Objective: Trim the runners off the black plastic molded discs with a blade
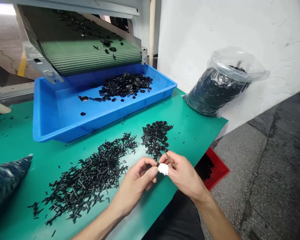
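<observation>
My left hand (140,178) is closed in a pinch at the middle of the green table (190,133), its fingertips on a small dark part that is mostly hidden. Touching it from the right, my right hand (182,171) has a white wrapping (163,169) on one finger and grips a thin dark tool (169,160). Just beyond both hands lies a pile of small round black parts (155,135). A long pile of black branched pieces (90,176) spreads to the left of my left hand.
Behind the piles stands a blue tray (110,118) with black parts, under a green conveyor belt (90,56). A filled clear bag (215,86) leans at the back right. Another bag (7,180) lies at left. A red bin (218,170) sits below the table's right edge.
</observation>
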The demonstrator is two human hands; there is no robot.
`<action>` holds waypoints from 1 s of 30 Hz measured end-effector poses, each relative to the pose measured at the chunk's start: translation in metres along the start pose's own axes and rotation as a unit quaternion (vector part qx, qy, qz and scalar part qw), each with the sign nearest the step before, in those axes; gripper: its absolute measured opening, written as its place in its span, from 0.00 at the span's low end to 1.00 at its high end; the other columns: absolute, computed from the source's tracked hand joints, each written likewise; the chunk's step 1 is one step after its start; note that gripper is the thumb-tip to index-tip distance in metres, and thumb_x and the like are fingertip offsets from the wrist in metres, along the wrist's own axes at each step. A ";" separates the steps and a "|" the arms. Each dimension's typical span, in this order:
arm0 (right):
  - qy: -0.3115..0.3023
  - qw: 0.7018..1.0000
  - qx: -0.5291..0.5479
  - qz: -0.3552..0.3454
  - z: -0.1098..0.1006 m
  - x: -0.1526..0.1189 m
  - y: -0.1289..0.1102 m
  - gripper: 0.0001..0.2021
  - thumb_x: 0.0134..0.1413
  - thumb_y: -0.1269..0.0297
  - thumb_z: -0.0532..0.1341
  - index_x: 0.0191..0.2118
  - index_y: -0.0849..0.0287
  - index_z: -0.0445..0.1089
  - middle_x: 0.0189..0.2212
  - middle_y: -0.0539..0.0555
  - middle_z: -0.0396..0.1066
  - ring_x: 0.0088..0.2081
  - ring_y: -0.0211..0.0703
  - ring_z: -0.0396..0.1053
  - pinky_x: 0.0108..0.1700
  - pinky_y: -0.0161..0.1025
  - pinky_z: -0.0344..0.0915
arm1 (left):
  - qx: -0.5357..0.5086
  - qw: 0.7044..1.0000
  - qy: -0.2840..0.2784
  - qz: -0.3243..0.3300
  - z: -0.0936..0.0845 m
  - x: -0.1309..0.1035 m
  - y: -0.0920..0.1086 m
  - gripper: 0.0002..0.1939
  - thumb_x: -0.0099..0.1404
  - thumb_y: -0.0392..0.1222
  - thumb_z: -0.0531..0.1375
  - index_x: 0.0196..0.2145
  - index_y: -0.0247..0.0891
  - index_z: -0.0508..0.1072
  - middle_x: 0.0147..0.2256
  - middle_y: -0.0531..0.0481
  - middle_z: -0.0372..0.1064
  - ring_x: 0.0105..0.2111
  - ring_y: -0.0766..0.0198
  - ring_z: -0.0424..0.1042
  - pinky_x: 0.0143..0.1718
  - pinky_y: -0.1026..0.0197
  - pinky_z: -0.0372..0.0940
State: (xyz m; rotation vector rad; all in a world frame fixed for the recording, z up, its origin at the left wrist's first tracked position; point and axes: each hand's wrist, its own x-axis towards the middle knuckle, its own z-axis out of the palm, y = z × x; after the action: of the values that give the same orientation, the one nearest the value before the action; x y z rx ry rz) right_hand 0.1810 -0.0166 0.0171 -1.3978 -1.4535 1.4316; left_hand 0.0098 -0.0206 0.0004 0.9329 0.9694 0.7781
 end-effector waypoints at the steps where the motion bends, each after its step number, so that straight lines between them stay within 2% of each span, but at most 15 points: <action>1: 0.005 1.000 0.010 -0.001 0.000 0.000 0.001 0.02 0.55 0.70 0.59 0.31 0.58 0.67 0.28 0.45 0.67 0.29 0.33 0.61 0.30 0.31 0.56 | -0.003 1.000 -0.002 -0.002 0.000 0.000 0.000 0.14 0.64 0.51 0.62 0.37 0.38 0.69 0.23 0.57 0.63 0.21 0.71 0.54 0.22 0.65 0.47; 8: 0.005 0.999 0.049 0.004 -0.001 -0.004 0.007 0.08 0.56 0.67 0.59 0.40 0.57 0.74 0.30 0.48 0.71 0.30 0.35 0.64 0.32 0.32 0.59 | -0.002 1.000 0.004 -0.001 0.000 -0.001 0.001 0.14 0.64 0.51 0.62 0.39 0.37 0.70 0.22 0.56 0.65 0.22 0.70 0.56 0.23 0.64 0.49; 14: 0.035 0.999 -0.037 -0.018 0.000 -0.008 0.007 0.13 0.53 0.74 0.57 0.41 0.58 0.75 0.21 0.44 0.62 0.22 0.32 0.55 0.25 0.31 0.53 | 0.011 1.000 0.010 -0.003 0.001 0.000 0.002 0.14 0.63 0.50 0.63 0.40 0.37 0.73 0.24 0.54 0.67 0.23 0.69 0.57 0.24 0.64 0.51; 17: 0.050 0.995 -0.081 -0.038 0.002 -0.010 0.001 0.14 0.51 0.77 0.56 0.39 0.57 0.75 0.23 0.44 0.64 0.22 0.31 0.54 0.25 0.30 0.53 | 0.017 1.000 0.011 -0.006 0.000 -0.001 0.002 0.14 0.60 0.49 0.66 0.39 0.38 0.74 0.25 0.53 0.68 0.23 0.68 0.58 0.24 0.64 0.52; 19: 0.049 0.993 -0.092 -0.058 0.002 -0.012 -0.001 0.15 0.53 0.78 0.55 0.40 0.57 0.75 0.28 0.46 0.69 0.25 0.32 0.60 0.29 0.30 0.57 | 0.014 1.000 0.013 -0.002 0.000 -0.001 0.002 0.14 0.60 0.48 0.66 0.39 0.38 0.75 0.25 0.53 0.68 0.24 0.68 0.59 0.26 0.64 0.54; 21: 0.038 0.990 -0.100 -0.095 0.001 -0.014 -0.002 0.17 0.55 0.78 0.52 0.44 0.56 0.73 0.35 0.49 0.71 0.34 0.35 0.67 0.37 0.31 0.63 | -0.006 1.000 0.023 0.005 0.000 -0.001 0.001 0.15 0.60 0.48 0.67 0.42 0.38 0.76 0.27 0.52 0.68 0.25 0.68 0.59 0.27 0.64 0.55; 23: 0.025 0.983 -0.115 -0.140 -0.001 -0.017 0.001 0.21 0.56 0.79 0.49 0.50 0.57 0.69 0.41 0.52 0.70 0.43 0.38 0.68 0.45 0.34 0.64 | -0.029 0.999 0.035 0.001 -0.001 -0.001 -0.001 0.17 0.60 0.47 0.67 0.45 0.39 0.75 0.28 0.52 0.68 0.26 0.68 0.59 0.27 0.65 0.55; 24: 0.020 0.979 -0.125 -0.158 -0.002 -0.018 0.003 0.23 0.56 0.80 0.48 0.52 0.57 0.68 0.42 0.53 0.70 0.44 0.39 0.68 0.47 0.35 0.64 | -0.039 0.998 0.040 -0.005 -0.001 -0.001 -0.002 0.17 0.60 0.47 0.67 0.45 0.39 0.75 0.28 0.53 0.67 0.26 0.69 0.58 0.27 0.65 0.54; 27: 0.017 0.973 -0.161 -0.163 -0.001 -0.022 0.012 0.25 0.55 0.80 0.48 0.55 0.56 0.66 0.36 0.51 0.70 0.37 0.39 0.69 0.41 0.35 0.65 | -0.052 0.997 0.046 -0.016 -0.002 0.000 -0.004 0.13 0.60 0.47 0.67 0.41 0.39 0.76 0.26 0.54 0.66 0.25 0.70 0.56 0.25 0.66 0.51; 30: 0.047 0.971 -0.191 -0.135 0.002 -0.025 0.018 0.26 0.53 0.81 0.48 0.55 0.55 0.65 0.32 0.49 0.72 0.31 0.38 0.69 0.36 0.34 0.64 | -0.057 0.997 0.048 -0.011 -0.003 0.000 -0.004 0.12 0.60 0.47 0.67 0.40 0.39 0.75 0.26 0.54 0.65 0.25 0.70 0.55 0.24 0.67 0.49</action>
State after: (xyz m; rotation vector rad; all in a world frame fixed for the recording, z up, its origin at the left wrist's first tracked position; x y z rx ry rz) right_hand 0.1891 -0.0443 0.0053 -1.3995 -1.8453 0.9358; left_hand 0.0078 -0.0217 -0.0040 0.7898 1.0055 0.8564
